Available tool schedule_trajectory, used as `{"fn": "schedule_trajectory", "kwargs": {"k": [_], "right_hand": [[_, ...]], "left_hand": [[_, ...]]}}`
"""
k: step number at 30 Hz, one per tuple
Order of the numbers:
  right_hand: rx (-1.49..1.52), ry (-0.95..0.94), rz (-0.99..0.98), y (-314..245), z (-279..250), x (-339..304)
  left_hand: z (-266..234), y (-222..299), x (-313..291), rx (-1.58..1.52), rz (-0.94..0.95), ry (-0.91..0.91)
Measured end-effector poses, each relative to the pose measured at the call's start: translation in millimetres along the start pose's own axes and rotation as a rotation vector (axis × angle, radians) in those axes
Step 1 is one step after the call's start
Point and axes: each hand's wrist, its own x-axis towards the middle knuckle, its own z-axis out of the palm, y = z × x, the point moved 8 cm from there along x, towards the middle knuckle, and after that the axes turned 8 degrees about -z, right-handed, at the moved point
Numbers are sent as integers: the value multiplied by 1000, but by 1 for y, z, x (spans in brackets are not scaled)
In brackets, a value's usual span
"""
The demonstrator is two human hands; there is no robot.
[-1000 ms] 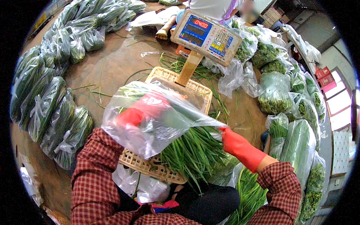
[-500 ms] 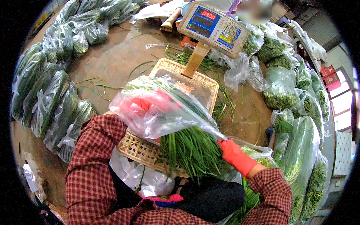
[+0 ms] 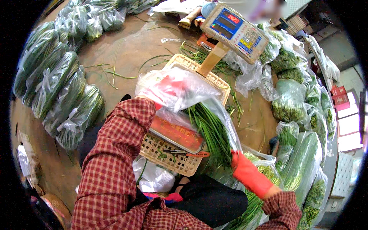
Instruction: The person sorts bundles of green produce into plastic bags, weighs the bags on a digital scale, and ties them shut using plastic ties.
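My left hand [image 3: 170, 87], in a red glove, is inside a clear plastic bag [image 3: 199, 86] and closed around a bunch of garlic chives [image 3: 211, 132]; its fingers are blurred by the plastic. The long green leaves hang out of the bag's mouth toward the right. My right hand [image 3: 247, 172], also red-gloved, pinches the stretched edge of the bag at the leaf tips. Beneath the bag a red plate [image 3: 172, 134] lies across a beige plastic crate [image 3: 155, 147], with an orange-and-black tool [image 3: 197, 154] at its near edge.
A digital scale display [image 3: 234, 32] on a post rises behind the crate. Bagged greens [image 3: 57, 88] line the left, and more bagged bundles [image 3: 289, 94] line the right. Loose leaves [image 3: 115, 73] litter the brown floor. An open bag of greens [image 3: 264, 165] stands beside my right arm.
My left hand and the bag have shifted right and up, uncovering the red plate and tool. The bag now covers more of the chives, and my right hand has moved slightly lower.
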Motion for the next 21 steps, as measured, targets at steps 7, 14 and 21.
{"fn": "schedule_trajectory", "kwargs": {"k": [7, 14, 21], "right_hand": [[566, 786, -478, 37, -191, -70], [191, 1022, 336, 138, -183, -129], [497, 1274, 336, 167, -227, -129]], "left_hand": [[12, -17, -17, 149, 44, 187], [1, 19, 2, 11, -69, -407], [-204, 105, 51, 700, 16, 307]]}}
